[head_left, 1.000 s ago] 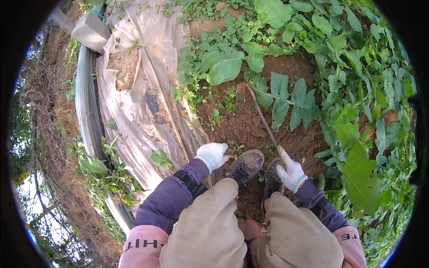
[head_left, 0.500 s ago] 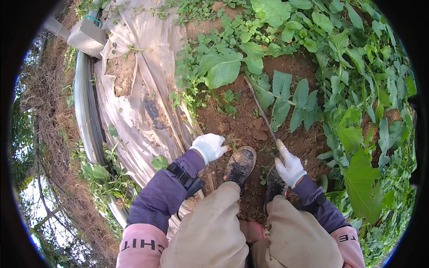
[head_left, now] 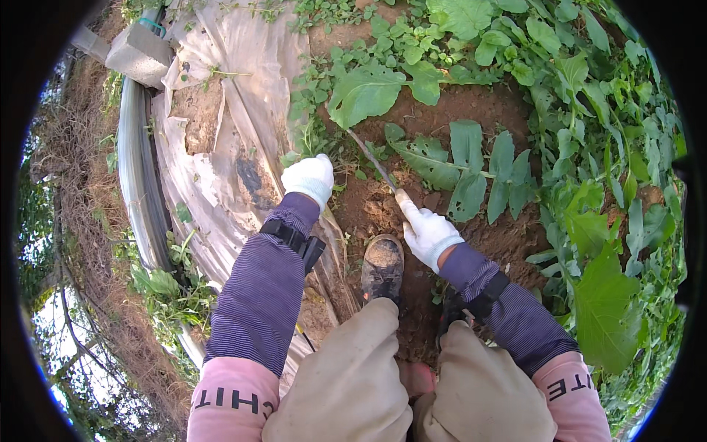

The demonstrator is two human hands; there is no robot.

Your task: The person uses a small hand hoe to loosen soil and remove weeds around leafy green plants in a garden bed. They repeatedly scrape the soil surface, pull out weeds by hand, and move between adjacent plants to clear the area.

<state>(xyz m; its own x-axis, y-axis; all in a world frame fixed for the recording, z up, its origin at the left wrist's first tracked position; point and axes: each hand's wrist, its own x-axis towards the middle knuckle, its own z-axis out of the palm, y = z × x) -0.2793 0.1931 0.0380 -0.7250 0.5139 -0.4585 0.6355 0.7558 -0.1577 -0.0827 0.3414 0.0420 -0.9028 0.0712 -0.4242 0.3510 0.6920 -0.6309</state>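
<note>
A view straight down from a person's head onto a garden bed of reddish-brown soil (head_left: 508, 243). The person's right hand (head_left: 429, 234), in a white glove, has its fingers clenched around the pale handle of a thin, stick-like hand tool (head_left: 373, 162). The tool slants up and to the left from the fist, its far end lying on the soil just below a large green leaf (head_left: 364, 92).

The left hand (head_left: 311, 179), also in a white glove, reaches forward to the edge of the bed, where small weeds (head_left: 313, 140) grow beside a sheet of dirty clear plastic (head_left: 221, 169). Its fingers are curled under, but whether they grasp anything cannot be told.

Both forearms wear purple striped sleeves with a black strap at each wrist. A muddy shoe (head_left: 383, 267) stands on the soil between the two arms, above tan-trousered knees. Leafy green plants (head_left: 589, 147) crowd the right side. A grey pipe (head_left: 136, 169) curves along the left edge of the plastic.
</note>
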